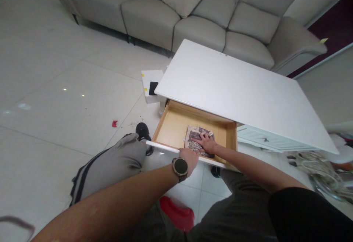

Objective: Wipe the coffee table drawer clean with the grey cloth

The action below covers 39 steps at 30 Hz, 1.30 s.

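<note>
A wooden drawer (173, 121) is pulled out from the white table (234, 87). Inside it, right of the middle, lies a folded patterned cloth (193, 144) in brown and cream. My right hand (206, 142) rests on top of the cloth with its fingers spread. At the drawer's white front edge, my left hand (189, 160) is closed over the rim, its wrist bearing a dark round watch. The undersides of the left fingers are hidden.
Beyond the table stands a long grey sofa (198, 32). On the floor at the table's left is a white box (150, 76) with a black object (153, 88) on it. A red stool (178, 214) is below me, and cables (317, 164) lie at the right.
</note>
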Tool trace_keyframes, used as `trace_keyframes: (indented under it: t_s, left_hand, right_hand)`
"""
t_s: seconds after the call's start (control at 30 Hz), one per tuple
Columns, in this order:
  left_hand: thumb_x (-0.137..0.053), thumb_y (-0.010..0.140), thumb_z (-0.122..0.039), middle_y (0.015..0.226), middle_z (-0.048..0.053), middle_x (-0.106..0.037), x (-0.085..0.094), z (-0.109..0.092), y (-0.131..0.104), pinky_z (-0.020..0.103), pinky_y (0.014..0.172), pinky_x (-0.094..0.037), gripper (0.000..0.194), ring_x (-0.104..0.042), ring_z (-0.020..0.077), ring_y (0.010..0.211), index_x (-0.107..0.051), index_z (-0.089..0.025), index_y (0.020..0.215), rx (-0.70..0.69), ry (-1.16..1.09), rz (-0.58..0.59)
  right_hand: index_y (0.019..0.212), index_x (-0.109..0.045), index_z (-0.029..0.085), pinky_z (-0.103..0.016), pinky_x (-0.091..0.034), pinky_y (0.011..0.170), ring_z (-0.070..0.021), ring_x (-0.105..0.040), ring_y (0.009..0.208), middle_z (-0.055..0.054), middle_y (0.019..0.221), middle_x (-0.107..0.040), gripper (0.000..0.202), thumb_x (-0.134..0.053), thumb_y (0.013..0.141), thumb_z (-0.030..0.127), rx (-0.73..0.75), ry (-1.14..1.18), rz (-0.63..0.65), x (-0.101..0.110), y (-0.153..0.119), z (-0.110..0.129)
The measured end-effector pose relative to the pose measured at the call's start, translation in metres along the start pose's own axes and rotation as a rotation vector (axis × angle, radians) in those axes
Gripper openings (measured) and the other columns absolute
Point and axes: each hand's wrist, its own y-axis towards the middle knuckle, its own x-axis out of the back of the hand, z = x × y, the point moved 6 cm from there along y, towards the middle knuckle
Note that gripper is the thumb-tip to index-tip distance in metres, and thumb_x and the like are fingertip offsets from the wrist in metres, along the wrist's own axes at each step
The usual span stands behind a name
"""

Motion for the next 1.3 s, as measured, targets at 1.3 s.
trace_keyframes:
  t_s: [1.3]
  left_hand:
    - [-0.044,0.097,-0.008,0.108,0.018,-0.077,0.000,0.000,-0.002,0.041,0.082,-0.057,0.032,-0.072,0.0291,0.105,-0.070,-0.010,0.116,-0.085,0.062,-0.020]
  right_hand:
    - [0.162,-0.021,0.035,-0.065,-0.043,0.101,-0.0520,-0.021,0.148,-0.017,0.169,-0.009,0.104,-0.077,0.075,0.037,-0.420,0.056,0.091,0.034,0.017,-0.083]
